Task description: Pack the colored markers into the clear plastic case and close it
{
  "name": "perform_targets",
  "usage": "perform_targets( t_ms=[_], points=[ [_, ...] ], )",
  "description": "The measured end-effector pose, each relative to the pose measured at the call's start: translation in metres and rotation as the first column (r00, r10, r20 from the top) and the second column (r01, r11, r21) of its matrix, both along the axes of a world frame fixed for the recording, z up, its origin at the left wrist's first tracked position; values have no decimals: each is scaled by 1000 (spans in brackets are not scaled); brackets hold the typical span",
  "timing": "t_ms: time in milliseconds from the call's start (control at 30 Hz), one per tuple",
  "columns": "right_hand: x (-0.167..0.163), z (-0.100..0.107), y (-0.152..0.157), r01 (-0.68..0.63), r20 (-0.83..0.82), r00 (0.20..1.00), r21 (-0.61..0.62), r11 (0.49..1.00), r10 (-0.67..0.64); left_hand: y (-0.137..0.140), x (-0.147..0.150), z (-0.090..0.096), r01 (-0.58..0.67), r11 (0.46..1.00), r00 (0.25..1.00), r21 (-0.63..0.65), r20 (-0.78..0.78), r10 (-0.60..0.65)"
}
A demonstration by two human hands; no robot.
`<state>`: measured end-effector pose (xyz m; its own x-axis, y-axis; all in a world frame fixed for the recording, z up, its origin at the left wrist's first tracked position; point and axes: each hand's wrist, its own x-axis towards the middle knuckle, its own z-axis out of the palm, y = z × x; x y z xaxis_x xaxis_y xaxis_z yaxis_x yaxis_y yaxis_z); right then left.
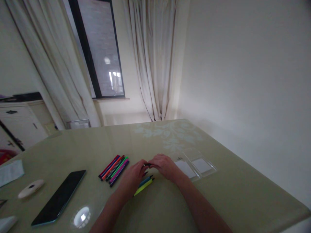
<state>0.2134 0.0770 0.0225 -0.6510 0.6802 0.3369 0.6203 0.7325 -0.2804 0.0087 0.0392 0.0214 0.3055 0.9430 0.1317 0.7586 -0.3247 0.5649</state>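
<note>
My left hand and my right hand meet fingertip to fingertip above the table. Both are closed in a pinch on a narrow dark piece, which looks like the end of a felt-tip pen; my fingers cover most of it. Under my left hand lie a yellow felt-tip pen and a blue felt-tip pen, side by side and partly hidden. Another dark pen tip pokes out just above them. To the left, several coloured felt-tip pens lie in a slanting row.
A clear plastic case with white cards lies beyond my right wrist. On the left are a black phone, a white oval object and a pale paper. The table runs along the right wall.
</note>
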Motion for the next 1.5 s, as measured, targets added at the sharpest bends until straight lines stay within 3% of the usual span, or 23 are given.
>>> perform_targets(
  t_ms=[367,467,567,633,800,900,1000,1100,1200,1300,1400,1500],
  points=[
    [1,5,2,-10,-11,1000,-24,1000,10,1,1,3,27,1000,999,8,-34,-27],
    [23,2,12,154,-27,988,-31,988,-155,5,-18,3,-61,997,996,42,-68,64],
    [44,-1,20,396,-122,909,-43,917,-398,13,-43,0,-218,970,975,110,-17,221],
    [43,-2,20,434,-169,886,-27,901,-432,16,-51,-4,-255,955,967,149,28,254],
    [-3,-6,14,425,-9,905,51,904,-425,11,-33,-15,-30,993,999,117,-38,35],
    [-23,-11,12,392,136,906,92,915,-402,6,-24,-17,9,999,997,52,-82,-5],
    [-29,-15,12,382,237,887,109,918,-397,7,-29,-14,-60,996,991,63,-114,67],
    [-28,-16,13,404,271,868,102,909,-416,11,-43,-12,-276,944,927,181,-208,311],
    [-23,-17,15,429,227,873,68,901,-432,12,-57,-16,-388,887,817,249,-353,456],
    [-18,-17,13,460,106,880,51,887,-462,12,-61,-21,-370,902,783,224,-447,433],
    [-18,-15,5,428,-24,904,53,902,-428,12,-51,-20,-294,929,830,225,-421,365],
    [-24,-13,-5,263,-83,963,85,961,-257,9,-33,-14,-181,963,928,200,-289,235]
  ],
)
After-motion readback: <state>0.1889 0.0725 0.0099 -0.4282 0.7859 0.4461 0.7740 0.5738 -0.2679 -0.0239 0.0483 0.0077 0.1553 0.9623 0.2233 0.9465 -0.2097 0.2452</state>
